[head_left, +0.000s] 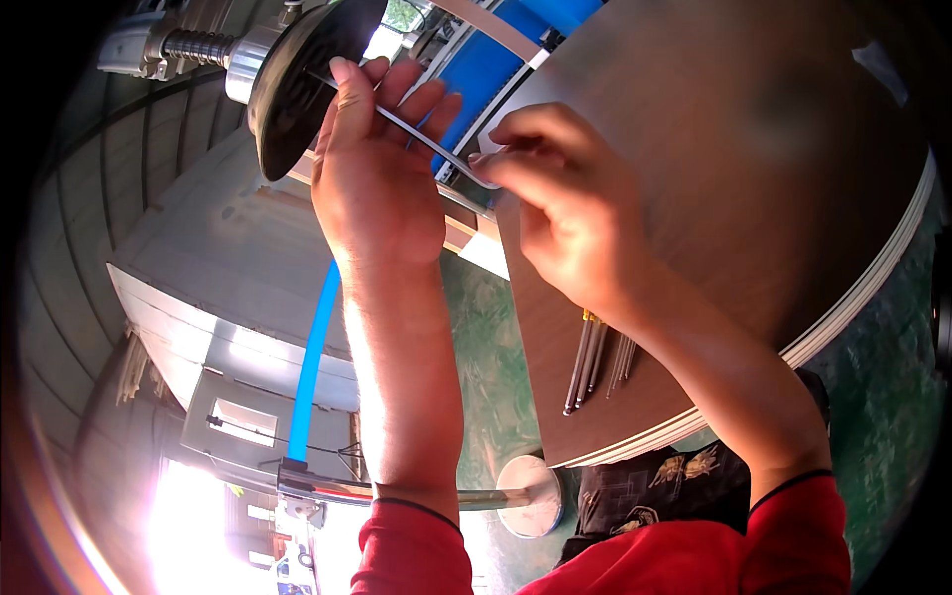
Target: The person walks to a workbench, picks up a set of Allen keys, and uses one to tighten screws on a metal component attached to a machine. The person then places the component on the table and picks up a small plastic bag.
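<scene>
A large dark round suction cup (281,124) hangs at the upper left on a metal stem with a spring (198,47). A thin metal hex key (421,138) runs slantwise from the cup's dark underside down to the right. Its shaft passes between the thumb and the loosely curled fingers of my left hand (382,169), which is right beside the cup. At the other end of the hex key, my right hand (570,198) pinches the tip between thumb and bent forefinger. Exactly where the hex key meets the cup is hard to make out.
A stack of brown boards (684,119) fills the right side. Several more hex keys (587,367) lie on it beneath my right forearm. A blue hose (315,362) rises left of my left forearm. Blue machinery (486,74) stands behind my hands; a round pale base (529,496) sits below.
</scene>
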Motion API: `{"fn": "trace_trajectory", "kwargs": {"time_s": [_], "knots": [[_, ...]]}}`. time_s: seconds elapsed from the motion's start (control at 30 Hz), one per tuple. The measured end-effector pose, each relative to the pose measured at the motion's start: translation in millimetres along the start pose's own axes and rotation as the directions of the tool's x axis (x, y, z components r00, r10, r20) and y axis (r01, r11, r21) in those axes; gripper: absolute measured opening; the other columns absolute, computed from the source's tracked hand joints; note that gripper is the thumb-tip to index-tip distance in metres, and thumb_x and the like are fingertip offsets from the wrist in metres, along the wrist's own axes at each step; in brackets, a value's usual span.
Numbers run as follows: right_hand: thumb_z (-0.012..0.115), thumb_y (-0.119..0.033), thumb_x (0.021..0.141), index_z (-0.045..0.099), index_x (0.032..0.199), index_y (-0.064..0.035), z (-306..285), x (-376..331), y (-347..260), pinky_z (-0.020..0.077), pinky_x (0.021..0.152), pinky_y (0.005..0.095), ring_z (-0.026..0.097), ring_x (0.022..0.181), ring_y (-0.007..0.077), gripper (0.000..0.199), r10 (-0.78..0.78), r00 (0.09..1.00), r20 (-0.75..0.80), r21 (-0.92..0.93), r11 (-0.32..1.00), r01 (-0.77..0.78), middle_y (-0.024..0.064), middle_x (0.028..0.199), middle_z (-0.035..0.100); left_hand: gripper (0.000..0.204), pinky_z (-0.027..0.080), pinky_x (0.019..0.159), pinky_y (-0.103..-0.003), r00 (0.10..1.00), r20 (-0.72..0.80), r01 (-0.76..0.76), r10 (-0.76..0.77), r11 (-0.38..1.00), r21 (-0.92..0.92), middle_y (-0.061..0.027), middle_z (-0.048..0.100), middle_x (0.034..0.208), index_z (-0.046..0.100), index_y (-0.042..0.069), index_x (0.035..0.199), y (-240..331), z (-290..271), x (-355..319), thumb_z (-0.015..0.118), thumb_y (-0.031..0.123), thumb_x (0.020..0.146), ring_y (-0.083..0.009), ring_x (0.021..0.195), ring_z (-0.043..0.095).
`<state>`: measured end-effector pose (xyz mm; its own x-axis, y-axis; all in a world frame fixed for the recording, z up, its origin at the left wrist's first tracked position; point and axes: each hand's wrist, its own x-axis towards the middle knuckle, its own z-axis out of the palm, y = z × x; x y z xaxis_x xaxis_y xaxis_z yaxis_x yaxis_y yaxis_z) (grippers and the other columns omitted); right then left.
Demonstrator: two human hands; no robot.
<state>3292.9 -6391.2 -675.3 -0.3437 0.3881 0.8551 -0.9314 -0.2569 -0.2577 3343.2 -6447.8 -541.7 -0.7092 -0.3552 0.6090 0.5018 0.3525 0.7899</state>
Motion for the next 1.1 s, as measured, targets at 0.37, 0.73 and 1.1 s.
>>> {"fn": "trace_trajectory", "kwargs": {"time_s": [0.37, 0.73, 1.1], "knots": [[0.05, -0.033, 0.102, 0.057, 0.112, 0.0054, -20, 7, -19, 0.0578, 0.071, 0.0403, 0.067, 0.086, 0.0275, 0.04, 0.442, 0.486, 0.754, 0.639, -0.322, -0.699, 0.0164, 0.097, 0.063, 0.038, 0.052, 0.093, -0.049, 0.981, 0.19, 0.009, 0.026, 0.983, -0.181, -0.0154, 0.065, 0.107, 0.053, -0.002, 0.116, -2, -6, 2, 0.034, 0.03, 0.107, -0.0296, 0.097, 0.065], [0.051, -0.036, 0.101, 0.058, 0.104, 0.0045, -19, 14, -12, 0.0584, 0.068, 0.0391, 0.069, 0.073, 0.0293, 0.041, 0.373, 0.305, 0.876, 0.46, -0.46, -0.759, 0.0204, 0.084, 0.066, 0.041, 0.051, 0.093, -0.049, 0.91, 0.412, 0.147, 0.031, 0.908, -0.392, -0.0162, 0.065, 0.109, 0.051, -0.001, 0.119, -7, -20, 12, 0.031, 0.032, 0.108, -0.0295, 0.095, 0.065], [0.066, 0.008, 0.084, 0.063, 0.106, -0.0016, -2, 14, -22, 0.0548, 0.073, 0.0328, 0.068, 0.08, 0.025, 0.024, -0.027, 0.999, -0.024, -0.166, 0.986, 0.023, 0.0127, 0.091, 0.068, 0.025, 0.055, 0.086, -0.043, 0.994, 0.103, -0.025, 0.034, 0.996, -0.081, -0.0145, 0.065, 0.099, 0.055, 0.001, 0.104, -2, -15, 4, 0.057, 0.026, 0.1, -0.0267, 0.088, 0.066]]}}
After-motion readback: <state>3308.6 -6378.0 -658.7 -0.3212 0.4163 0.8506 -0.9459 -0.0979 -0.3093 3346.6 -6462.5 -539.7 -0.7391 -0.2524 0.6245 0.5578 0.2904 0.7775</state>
